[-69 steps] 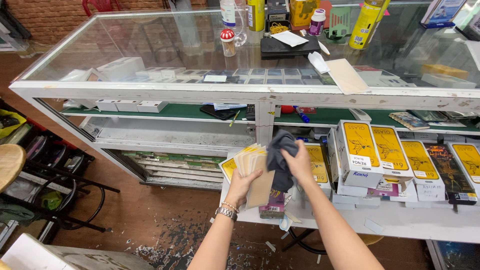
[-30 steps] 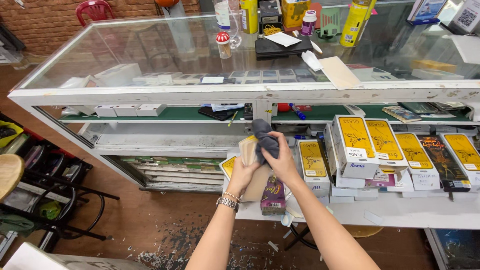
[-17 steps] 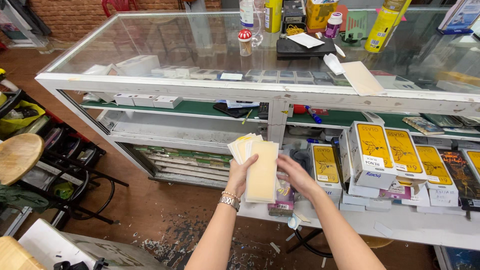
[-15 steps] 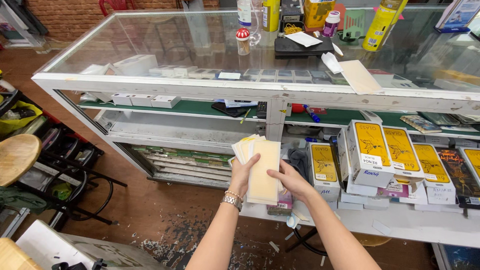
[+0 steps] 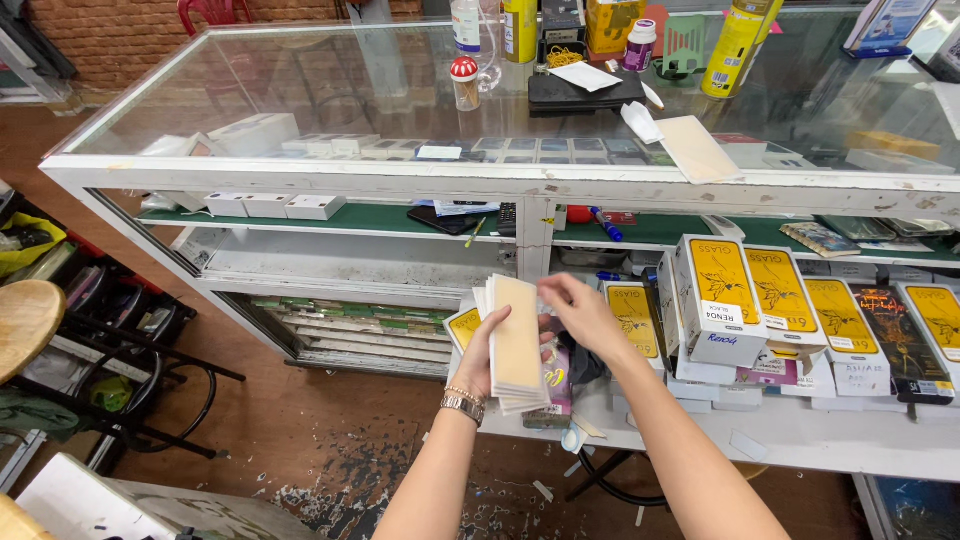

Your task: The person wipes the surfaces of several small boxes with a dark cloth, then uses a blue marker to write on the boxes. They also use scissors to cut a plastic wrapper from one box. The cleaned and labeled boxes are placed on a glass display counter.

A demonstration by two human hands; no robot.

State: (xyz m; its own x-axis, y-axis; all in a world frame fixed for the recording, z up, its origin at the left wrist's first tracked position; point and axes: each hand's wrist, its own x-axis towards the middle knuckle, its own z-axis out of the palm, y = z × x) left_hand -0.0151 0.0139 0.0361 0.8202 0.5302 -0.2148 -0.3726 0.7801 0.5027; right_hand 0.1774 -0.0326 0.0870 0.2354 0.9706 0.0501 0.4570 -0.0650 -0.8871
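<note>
My left hand (image 5: 478,360) grips a fanned stack of flat cream and yellow packets (image 5: 515,340), held upright in front of a glass display counter (image 5: 300,90). A metal watch sits on that wrist. My right hand (image 5: 585,312) is just to the right of the stack, fingers curled at its top right edge, thumb touching the front packet. Behind and below my right hand a dark cloth (image 5: 585,362) lies on the white shelf (image 5: 800,440).
Rows of upright yellow and white boxes (image 5: 725,300) stand on the white shelf at right. The counter top carries bottles, a black pad (image 5: 585,90) and a cream packet (image 5: 695,148). A wooden stool (image 5: 25,325) and black racks stand at left. Debris litters the brown floor.
The dark cloth that my right hand held against the stack has left the hand and lies on the shelf. My right hand now fingers the stack's upper edge.
</note>
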